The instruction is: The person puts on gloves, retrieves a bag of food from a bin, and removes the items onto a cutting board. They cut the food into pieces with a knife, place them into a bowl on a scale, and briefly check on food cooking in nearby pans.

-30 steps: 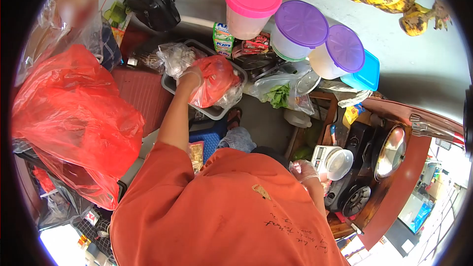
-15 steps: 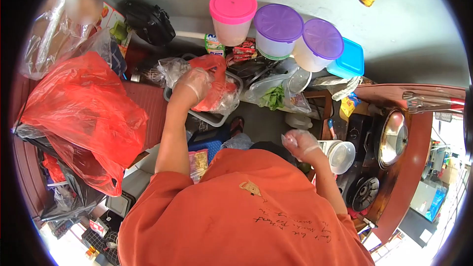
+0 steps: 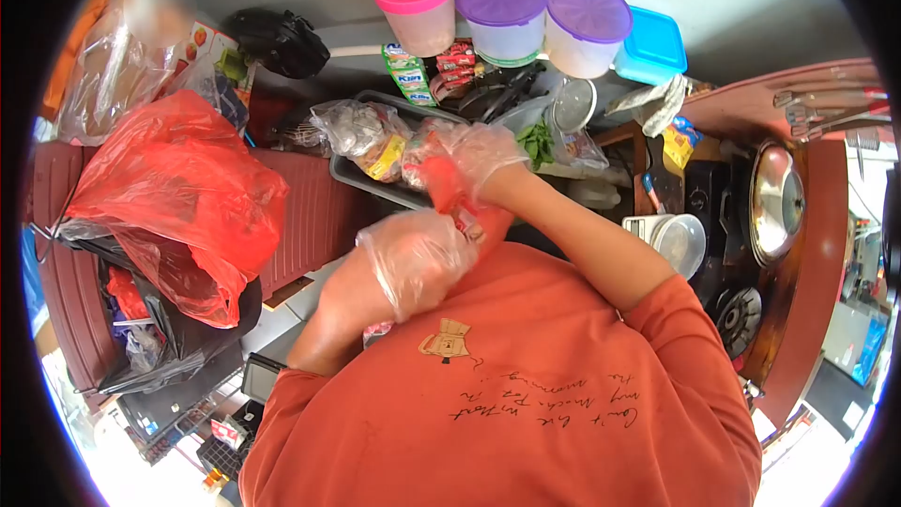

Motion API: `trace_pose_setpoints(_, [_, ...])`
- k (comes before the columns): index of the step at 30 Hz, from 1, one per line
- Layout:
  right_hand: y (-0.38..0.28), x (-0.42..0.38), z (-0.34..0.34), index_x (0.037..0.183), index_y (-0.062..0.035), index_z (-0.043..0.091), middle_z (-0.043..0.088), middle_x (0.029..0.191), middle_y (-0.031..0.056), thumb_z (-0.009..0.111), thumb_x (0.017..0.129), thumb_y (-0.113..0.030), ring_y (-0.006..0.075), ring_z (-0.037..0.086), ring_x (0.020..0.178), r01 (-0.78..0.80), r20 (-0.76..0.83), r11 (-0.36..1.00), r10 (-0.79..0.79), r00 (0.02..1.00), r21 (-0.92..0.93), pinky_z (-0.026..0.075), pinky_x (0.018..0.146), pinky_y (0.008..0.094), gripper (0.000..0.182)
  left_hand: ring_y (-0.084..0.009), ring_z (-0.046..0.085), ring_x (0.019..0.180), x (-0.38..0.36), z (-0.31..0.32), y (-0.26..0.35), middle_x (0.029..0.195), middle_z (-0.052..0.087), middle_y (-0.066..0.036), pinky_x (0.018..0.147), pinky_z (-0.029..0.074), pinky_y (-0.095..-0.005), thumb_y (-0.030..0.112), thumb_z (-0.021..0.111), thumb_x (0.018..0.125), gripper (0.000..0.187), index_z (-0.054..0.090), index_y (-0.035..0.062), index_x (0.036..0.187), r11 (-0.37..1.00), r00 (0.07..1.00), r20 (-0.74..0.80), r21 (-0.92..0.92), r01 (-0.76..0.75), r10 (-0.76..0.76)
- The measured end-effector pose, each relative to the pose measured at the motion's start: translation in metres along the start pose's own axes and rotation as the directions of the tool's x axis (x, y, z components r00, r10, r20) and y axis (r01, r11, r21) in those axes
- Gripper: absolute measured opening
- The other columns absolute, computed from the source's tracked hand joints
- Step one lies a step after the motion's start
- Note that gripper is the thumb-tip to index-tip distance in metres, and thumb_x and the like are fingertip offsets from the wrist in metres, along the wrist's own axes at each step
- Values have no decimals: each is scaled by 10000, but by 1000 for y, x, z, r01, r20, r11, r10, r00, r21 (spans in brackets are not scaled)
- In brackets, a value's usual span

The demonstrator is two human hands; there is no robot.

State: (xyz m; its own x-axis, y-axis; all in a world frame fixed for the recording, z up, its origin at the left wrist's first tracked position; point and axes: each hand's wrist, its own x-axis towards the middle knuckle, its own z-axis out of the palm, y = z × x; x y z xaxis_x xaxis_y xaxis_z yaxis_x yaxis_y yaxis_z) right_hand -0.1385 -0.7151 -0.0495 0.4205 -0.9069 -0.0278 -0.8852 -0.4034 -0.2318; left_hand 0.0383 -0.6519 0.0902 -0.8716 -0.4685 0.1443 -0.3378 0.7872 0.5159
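Both of my hands wear thin clear plastic gloves. In front of my chest, my left hand [image 3: 419,261] is closed on a red plastic bag [image 3: 445,186], its fingers partly hidden. My right hand [image 3: 486,155] has its fingers closed on the upper part of the same bag, over the rim of a grey tub [image 3: 374,184]. What lies inside the red bag is mostly hidden. Beside it in the tub sits a clear plastic packet [image 3: 361,131] with a yellow label.
Along the wall stand a pink-lidded tub [image 3: 414,14], two purple-lidded tubs [image 3: 502,9] and a blue-lidded box [image 3: 651,45]. A large red bag [image 3: 183,197] hangs at left. To the right are a stove burner [image 3: 739,321] and a glass-lidded pan [image 3: 779,202].
My right hand has come across from the right to the red bag. My left hand has drawn the bag back from the tub toward my chest. The view has shifted slightly.
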Motion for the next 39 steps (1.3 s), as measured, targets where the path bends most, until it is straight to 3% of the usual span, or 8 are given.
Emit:
trace_pose_setpoints(5, [50,-57,-35,888,-76,717,704,959,172,671,792,-237,353,691,891,-598,204,798,574,793,79,559,795,451,193,-326,598,771,-4,11,26,727,561,-106,686,497,-446,108,657,670,137,531,57,691,990,991,105,-125,-64,77])
trace_pose_setpoints(7, [102,-105,-17,881,-70,714,708,932,189,670,801,-228,369,690,901,-545,-94,837,547,832,51,555,791,459,183,-292,577,703,-6,16,29,715,554,-55,615,475,-426,114,666,836,93,668,97,927,997,995,100,-73,-24,31])
trace_pose_setpoints(11, [113,-179,-59,885,-50,743,713,898,206,677,825,-214,414,675,873,-669,118,739,659,743,83,542,759,469,186,-292,570,695,-4,22,40,711,549,-60,619,476,-419,128,663,852,30,652,100,853,997,991,111,-6,-75,75])
trace_pose_setpoints(15, [118,-225,-20,825,-30,740,687,807,222,653,811,-206,355,672,738,-677,322,429,644,694,598,509,683,456,196,-299,567,682,-1,32,45,707,564,-70,610,467,-422,92,666,750,62,606,84,763,998,996,78,-48,-32,36])
trace_pose_setpoints(21, [81,-242,-5,769,-33,680,609,616,139,646,850,-180,263,583,563,-196,-221,718,443,869,668,462,562,392,172,-322,573,693,-6,44,33,688,573,-91,638,474,-428,68,654,647,105,621,64,747,997,960,279,63,-49,30])
trace_pose_setpoints(23, [71,-242,-6,908,19,673,640,760,55,575,876,-18,137,595,720,-227,280,-165,601,749,960,455,669,285,109,-333,574,706,-5,47,31,685,573,-102,648,474,-437,59,645,641,84,626,65,722,980,952,305,195,-34,-28])
trace_pose_setpoints(28, [48,-249,-15,1095,12,635,624,776,20,638,947,-97,89,525,581,-31,326,-476,552,767,879,418,521,213,184,-354,581,736,-10,81,11,711,583,-136,674,481,-451,60,627,684,19,610,53,687,968,951,299,251,5,-82])
trace_pose_setpoints(39, [55,-236,0,1332,-38,582,477,647,-81,568,1008,-145,25,399,503,-114,333,-396,545,769,911,318,441,195,342,-348,617,824,-1,136,-41,792,620,-133,731,503,-445,121,626,789,128,624,62,675,984,952,285,166,65,-111])
